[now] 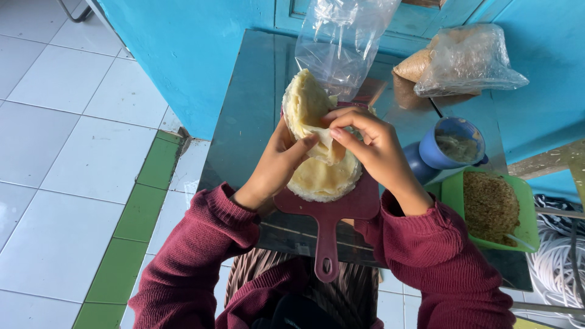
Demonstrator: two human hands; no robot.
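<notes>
Both hands work at a stack of thin yellow wrappers (323,176) lying on a dark red board (332,204), whose handle points straight back toward the person. The left hand (277,164) and the right hand (372,143) each have their fingers pinched shut on the top wrapper (308,103), peeled up so its long axis rises away from the person. A clear bag (341,42) stands behind on the dark surface (250,109).
</notes>
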